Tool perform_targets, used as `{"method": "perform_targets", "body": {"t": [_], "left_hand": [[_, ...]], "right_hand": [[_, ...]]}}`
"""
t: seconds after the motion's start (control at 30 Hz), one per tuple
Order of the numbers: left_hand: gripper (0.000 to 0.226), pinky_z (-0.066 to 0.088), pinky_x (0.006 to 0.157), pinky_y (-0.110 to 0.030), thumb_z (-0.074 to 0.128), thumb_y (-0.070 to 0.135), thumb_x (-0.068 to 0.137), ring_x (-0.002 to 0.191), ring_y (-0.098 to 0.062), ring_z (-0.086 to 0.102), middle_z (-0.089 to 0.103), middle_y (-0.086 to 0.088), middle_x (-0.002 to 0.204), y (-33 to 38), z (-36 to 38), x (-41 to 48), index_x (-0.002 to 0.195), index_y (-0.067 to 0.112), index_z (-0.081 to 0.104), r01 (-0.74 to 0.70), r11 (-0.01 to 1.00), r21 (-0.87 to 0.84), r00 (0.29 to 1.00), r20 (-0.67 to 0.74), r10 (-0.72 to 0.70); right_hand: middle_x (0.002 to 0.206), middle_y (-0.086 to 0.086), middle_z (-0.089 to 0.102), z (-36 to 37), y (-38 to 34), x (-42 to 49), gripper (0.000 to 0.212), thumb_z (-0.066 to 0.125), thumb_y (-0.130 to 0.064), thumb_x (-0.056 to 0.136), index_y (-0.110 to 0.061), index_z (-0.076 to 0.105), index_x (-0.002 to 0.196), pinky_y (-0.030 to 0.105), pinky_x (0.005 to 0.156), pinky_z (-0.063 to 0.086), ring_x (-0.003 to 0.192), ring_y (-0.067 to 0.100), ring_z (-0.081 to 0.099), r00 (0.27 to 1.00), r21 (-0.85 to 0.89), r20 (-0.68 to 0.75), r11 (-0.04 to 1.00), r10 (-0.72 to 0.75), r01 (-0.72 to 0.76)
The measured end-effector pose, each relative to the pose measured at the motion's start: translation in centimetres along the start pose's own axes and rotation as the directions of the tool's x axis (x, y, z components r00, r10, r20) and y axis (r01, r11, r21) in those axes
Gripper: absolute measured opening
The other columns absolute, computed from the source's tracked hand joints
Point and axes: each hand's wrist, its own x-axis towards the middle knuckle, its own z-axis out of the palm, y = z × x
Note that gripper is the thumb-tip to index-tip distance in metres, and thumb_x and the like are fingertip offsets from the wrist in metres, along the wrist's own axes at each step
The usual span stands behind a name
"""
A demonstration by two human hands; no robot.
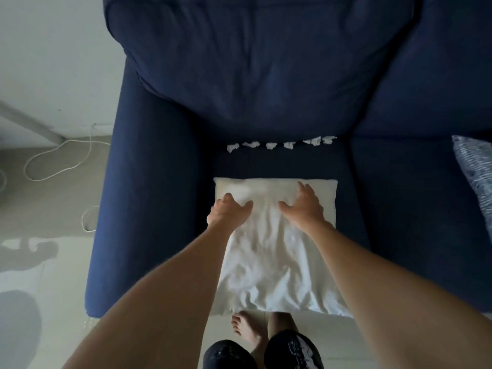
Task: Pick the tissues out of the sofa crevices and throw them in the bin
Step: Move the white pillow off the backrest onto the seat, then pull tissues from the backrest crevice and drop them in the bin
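— White pillow cloth under both hands. Right hand [303, 206] spread flat, pressing down on the pillow [277, 262] near its far right corner, holding nothing. Left hand [229, 210] at the far left edge, knuckles bent, fingertips sunk into the fabric. Pinching or only pressing? Cannot tell.

— And the tissues?

— Untouched. Six crumpled white tissues [271, 145] beyond the pillow's far edge, tucked along the crevice between seat and backrest of the navy sofa [159, 182].

— Lined up how?

— Side by side in one row, long axis running left to right across the seat, right end tilted slightly toward the backrest. No clear pointing direction for any single wad; too crumpled for that.

— Step in hand, then?

— Probably shifting or steadying the pillow ahead of the first pick. Early in the task, judging by the full row.

— Next?

— Lifting both hands off the pillow, reaching past it, pinching one wad with the fingertips and drawing it straight out of the gap. Light paper, so only a soft pinch. Then locating the bin: not in view.
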Motion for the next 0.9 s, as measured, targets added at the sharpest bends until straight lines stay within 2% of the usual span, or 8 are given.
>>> {"method": "perform_targets", "body": {"t": [0.1,0.2,0.33,0.47,0.63,0.77,0.9], "left_hand": [[0.068,0.047,0.08,-0.036,0.047,0.058,0.088,0.114,-0.024,0.055,0.052,-0.005,0.132,2.0,-1.8,1.8,0.14,0.017,0.037,-0.034,0.999,0.027,0.999,-0.025,0.034],[0.069,0.049,0.091,-0.04,0.048,0.057,0.088,0.123,-0.025,0.05,0.048,-0.005,0.139,3.8,-3.1,4.0,0.144,0.019,0.035,-0.055,0.998,0.022,0.998,-0.029,0.055],[0.069,0.044,0.101,-0.045,0.048,0.055,0.089,0.132,-0.027,0.042,0.04,-0.006,0.148,5.3,-4.1,6.8,0.146,0.02,0.031,-0.098,0.995,0.013,0.993,-0.065,0.099],[0.068,0.041,0.105,-0.046,0.048,0.053,0.09,0.136,-0.026,0.037,0.038,-0.006,0.15,5.9,-4.5,9.4,0.147,0.02,0.032,-0.118,0.993,0.011,0.99,-0.071,0.119],[0.066,0.041,0.105,-0.046,0.049,0.051,0.09,0.138,-0.026,0.035,0.037,-0.007,0.151,5.4,-3.9,14.1,0.146,0.021,0.033,-0.122,0.993,-0.007,0.992,-0.034,0.122],[0.065,0.039,0.107,-0.047,0.052,0.049,0.09,0.142,-0.028,0.029,0.024,-0.007,0.157,5.1,-2.6,18.4,0.146,0.024,0.032,-0.161,0.987,0.012,0.987,-0.022,0.162],[0.063,0.04,0.105,-0.047,0.053,0.044,0.09,0.139,-0.032,0.033,0.025,-0.01,0.156,5.0,-1.0,22.7,0.146,0.024,0.032,-0.215,0.975,0.056,0.976,-0.002,0.216]], "right_hand": [[0.161,0.011,0.011,-1.4,-2.6,2.2,0.075,0.055,-0.039,0.091,-0.013,0.017,0.15,0.046,0.118,0.023,0.147,0.028,0.017,0.999,-0.025,-0.008,0.998,-0.052,0.051],[0.159,0.013,0.017,-2.8,-4.9,4.8,0.065,0.055,-0.035,0.091,-0.009,0.029,0.144,0.046,0.114,0.026,0.145,0.031,0.022,0.995,-0.032,-0.018,0.995,-0.098,0.098],[0.155,0.013,0.026,-3.8,-7.0,7.8,0.061,0.056,-0.032,0.091,-0.007,0.033,0.142,0.048,0.113,0.03,0.142,0.031,0.028,0.982,-0.074,-0.005,0.979,-0.189,0.188],[0.139,0.01,0.044,-3.3,-8.3,10.6,0.053,0.056,-0.03,0.09,-0.006,0.04,0.134,0.047,0.104,0.04,0.13,0.03,0.044,0.97,-0.1,0.012,0.965,-0.243,0.243],[0.142,0.01,0.045,-0.9,-9.4,14.5,0.054,0.057,-0.028,0.091,-0.006,0.04,0.137,0.041,0.104,0.038,0.131,0.028,0.043,0.967,-0.073,0.031,0.964,-0.252,0.254],[0.141,0.013,0.044,1.7,-9.2,18.1,0.052,0.058,-0.026,0.09,-0.006,0.042,0.135,0.042,0.102,0.039,0.13,0.03,0.043,0.965,-0.138,0.078,0.956,-0.251,0.26],[0.14,0.014,0.042,4.0,-8.8,21.6,0.051,0.057,-0.021,0.088,-0.007,0.043,0.134,0.043,0.099,0.042,0.127,0.032,0.045,0.954,-0.193,0.104,0.935,-0.281,0.297]]}}
